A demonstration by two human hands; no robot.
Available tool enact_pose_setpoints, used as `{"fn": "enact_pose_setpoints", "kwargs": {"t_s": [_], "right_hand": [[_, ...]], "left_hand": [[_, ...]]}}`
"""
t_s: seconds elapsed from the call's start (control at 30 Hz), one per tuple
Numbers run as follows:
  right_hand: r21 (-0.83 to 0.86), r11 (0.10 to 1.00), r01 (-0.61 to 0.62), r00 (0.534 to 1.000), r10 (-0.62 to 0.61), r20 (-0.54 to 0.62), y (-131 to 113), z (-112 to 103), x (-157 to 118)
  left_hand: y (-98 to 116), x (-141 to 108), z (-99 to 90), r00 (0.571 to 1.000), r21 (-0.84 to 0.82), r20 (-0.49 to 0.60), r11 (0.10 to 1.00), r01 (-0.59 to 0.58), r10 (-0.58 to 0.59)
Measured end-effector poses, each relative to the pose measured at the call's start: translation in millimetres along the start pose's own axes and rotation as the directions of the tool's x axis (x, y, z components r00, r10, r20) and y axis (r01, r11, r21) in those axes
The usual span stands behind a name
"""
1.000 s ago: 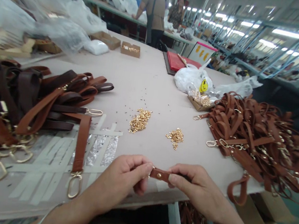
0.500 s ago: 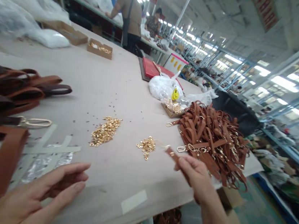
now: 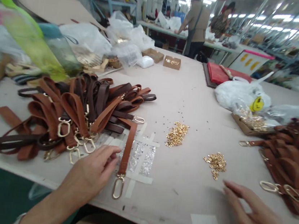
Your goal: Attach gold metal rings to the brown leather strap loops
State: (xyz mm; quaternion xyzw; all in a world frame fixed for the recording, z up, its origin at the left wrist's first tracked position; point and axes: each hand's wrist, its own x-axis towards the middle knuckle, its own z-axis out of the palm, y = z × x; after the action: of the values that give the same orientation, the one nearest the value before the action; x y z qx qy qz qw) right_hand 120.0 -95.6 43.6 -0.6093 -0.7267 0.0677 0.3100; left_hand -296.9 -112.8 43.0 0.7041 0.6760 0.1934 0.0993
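My left hand (image 3: 91, 174) hovers low over the left of the table, fingers loosely bent and holding nothing I can see. Just right of its fingertips lies a single brown leather strap (image 3: 128, 147) with a gold oval clasp (image 3: 118, 187) at its near end. Behind that hand spreads a heap of brown and dark straps (image 3: 81, 100) with gold clasps. My right hand (image 3: 258, 221) is apart from the straps, thumb and fingers parted around nothing. Beyond its fingertips is a small pile of gold rings (image 3: 216, 163); a larger pile of gold fittings (image 3: 177, 134) lies farther left.
Another brown strap pile (image 3: 291, 155) fills the right side. A taped clear plastic sheet (image 3: 142, 158) lies mid-table. Farther back are a white plastic bag (image 3: 239, 94), a red folder (image 3: 222, 73), small cardboard boxes (image 3: 172, 63) and bottles (image 3: 30, 39). Two people stand at a far table.
The view has swung left. My right hand has let go of the brown strap, near the right-hand pile, and moved away from it. My left hand has moved closer to the single strap.
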Motion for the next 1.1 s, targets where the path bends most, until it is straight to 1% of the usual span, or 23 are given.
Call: {"fn": "enact_pose_setpoints", "kwargs": {"t_s": [0.03,0.07,0.1,0.13,0.17,0.2,0.23,0.3,0.37,0.43,0.5,0.63,0.73,0.8,0.87,0.9,0.93,0.97,1.0,1.03,1.1], "right_hand": [[0.002,0.997,0.073,0.997,-0.073,0.034,-7.2,15.0,-0.2],[0.018,0.989,0.144,0.987,-0.145,0.074,-15.4,28.5,0.3],[0.039,0.979,0.201,0.973,-0.204,0.106,-24.2,40.2,1.6],[0.052,0.971,0.232,0.963,-0.237,0.126,-33.3,50.1,3.7],[0.056,0.967,0.249,0.956,-0.254,0.148,-42.0,58.3,6.7],[0.057,0.962,0.266,0.948,-0.272,0.163,-50.2,64.9,10.4],[0.054,0.957,0.286,0.941,-0.291,0.173,-57.4,70.3,14.7],[0.040,0.943,0.331,0.924,-0.332,0.187,-68.9,78.9,24.7],[0.022,0.934,0.355,0.915,-0.353,0.195,-76.7,85.9,36.0],[0.010,0.940,0.342,0.921,-0.337,0.197,-81.9,92.8,47.7],[0.004,0.953,0.304,0.933,-0.299,0.199,-85.5,99.9,59.1],[-0.022,0.961,0.275,0.941,-0.265,0.209,-90.5,115.3,76.9],[-0.040,0.962,0.270,0.940,-0.255,0.229,-92.4,124.6,83.9],[-0.040,0.965,0.261,0.939,-0.244,0.242,-92.6,126.7,86.0],[0.010,0.969,0.245,0.938,-0.240,0.250,-92.4,123.7,86.2],[0.063,0.974,0.217,0.942,-0.226,0.250,-92.6,120.4,85.6],[0.131,0.978,0.160,0.949,-0.189,0.251,-93.1,116.1,84.4],[0.217,0.973,0.076,0.955,-0.134,0.265,-94.4,111.2,82.6],[0.315,0.949,-0.028,0.953,-0.070,0.295,-96.5,106.1,80.1],[0.414,0.899,-0.144,0.942,-0.004,0.336,-99.6,101.4,76.9],[0.578,0.742,-0.340,0.907,0.095,0.411,-108.5,94.1,68.6]], "left_hand": [[0.0,2.4,1.1,0.996,0.031,-0.013,0.996,-0.088,0.089],[-0.3,5.5,0.8,0.983,0.061,-0.021,0.982,-0.179,0.181],[-0.8,8.7,-0.6,0.964,0.085,-0.023,0.961,-0.262,0.265],[-1.4,11.7,-2.7,0.943,0.100,-0.012,0.939,-0.328,0.331],[-1.7,13.9,-5.1,0.929,0.103,-0.001,0.924,-0.368,0.370],[-1.7,15.3,-7.2,0.923,0.092,0.012,0.919,-0.384,0.385],[-1.3,15.5,-8.7,0.928,0.073,0.021,0.925,-0.372,0.371],[0.6,13.2,-8.6,0.959,0.056,0.025,0.957,-0.283,0.282],[3.4,8.6,-4.6,0.986,0.090,0.022,0.982,-0.165,0.163],[6.5,3.8,1.7,0.997,0.148,0.027,0.987,-0.070,0.067],[9.7,0.4,7.9,0.999,0.157,0.035,0.987,-0.029,0.023],[16.3,-2.9,13.5,0.999,0.096,0.024,0.995,0.029,-0.032],[18.2,-3.6,10.9,0.997,0.063,0.043,0.996,0.065,-0.068],[16.9,-3.6,7.1,0.993,0.015,0.069,0.996,0.093,-0.093],[14.6,-3.7,3.1,0.981,-0.066,0.105,0.984,0.168,-0.161],[13.8,-3.9,1.3,0.970,-0.128,0.134,0.967,0.221,-0.204],[13.6,-4.2,-0.1,0.954,-0.217,0.177,0.936,0.278,-0.243],[14.2,-4.6,-0.8,0.933,-0.330,0.235,0.881,0.339,-0.271],[15.7,-5.0,-0.9,0.910,-0.452,0.303,0.798,0.399,-0.283],[18.1,-5.3,-0.2,0.888,-0.566,0.365,0.691,0.449,-0.278],[25.6,-5.0,3.0,0.866,-0.729,0.444,0.469,0.498,-0.229]]}}
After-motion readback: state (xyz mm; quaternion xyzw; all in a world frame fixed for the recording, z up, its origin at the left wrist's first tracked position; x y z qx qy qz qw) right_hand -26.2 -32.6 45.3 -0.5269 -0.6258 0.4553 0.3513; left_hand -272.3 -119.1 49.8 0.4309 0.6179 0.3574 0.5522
